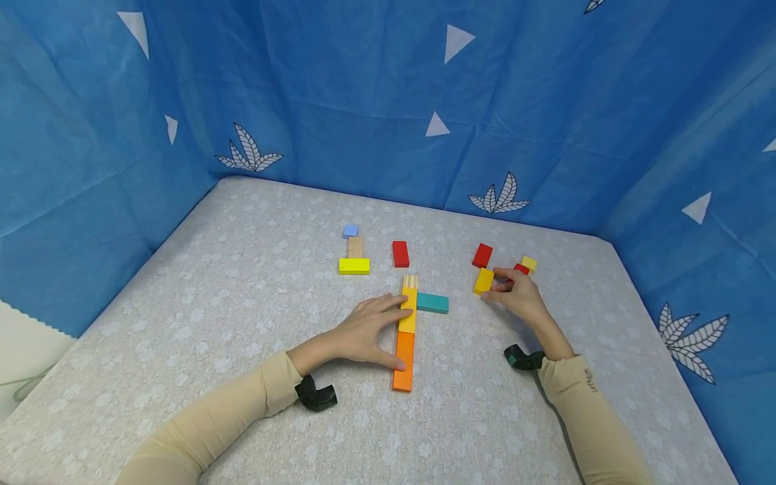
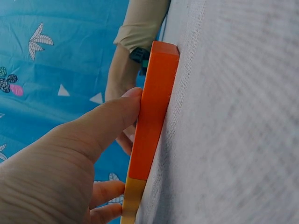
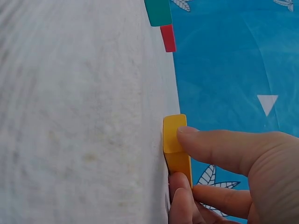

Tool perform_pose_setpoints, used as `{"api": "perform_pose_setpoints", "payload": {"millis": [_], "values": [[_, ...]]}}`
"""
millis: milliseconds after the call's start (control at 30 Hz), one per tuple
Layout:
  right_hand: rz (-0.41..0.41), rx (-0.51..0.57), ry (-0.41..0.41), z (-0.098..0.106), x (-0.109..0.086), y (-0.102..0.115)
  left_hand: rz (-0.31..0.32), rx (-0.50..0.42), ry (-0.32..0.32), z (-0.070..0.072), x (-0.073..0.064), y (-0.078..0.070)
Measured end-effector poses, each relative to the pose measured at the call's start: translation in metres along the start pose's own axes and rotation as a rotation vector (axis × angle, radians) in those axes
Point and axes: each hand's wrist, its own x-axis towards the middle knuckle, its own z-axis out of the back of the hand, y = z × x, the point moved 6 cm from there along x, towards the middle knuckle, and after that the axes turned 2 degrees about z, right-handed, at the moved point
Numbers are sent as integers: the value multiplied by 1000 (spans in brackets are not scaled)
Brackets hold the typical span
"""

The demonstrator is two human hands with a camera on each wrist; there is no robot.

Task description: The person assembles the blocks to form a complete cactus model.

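Note:
An orange block [image 1: 403, 377] and a yellow block [image 1: 408, 325] lie end to end in a line on the table, with a pale striped wooden piece [image 1: 411, 281] at the far end. My left hand [image 1: 364, 333] spreads over this line, its thumb on the orange block and fingertips on the yellow one. To the right of the line lies a teal block [image 1: 433, 303], end against it. My right hand [image 1: 521, 296] pinches another yellow block [image 3: 174, 135] between thumb and fingers, low at the tabletop; the fingers hide part of that block in the right wrist view.
Beyond my left hand lie a bright yellow block [image 1: 354, 267], a plain wooden block [image 1: 356, 246], a small blue block [image 1: 350, 231] and a red block [image 1: 401, 254]. Around my right hand are a red block [image 1: 482, 255], a partly hidden red block [image 1: 521, 269] and a pale yellow block [image 1: 529, 263].

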Motion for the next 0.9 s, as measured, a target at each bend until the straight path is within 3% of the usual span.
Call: {"api": "perform_pose_setpoints", "payload": {"millis": [533,900], "values": [[19,-2,-52,3,-3,5,-2,1,-2,1,0,-2],[75,78,61,-8,1,26,0,-4,1,0,0,-1]]}}
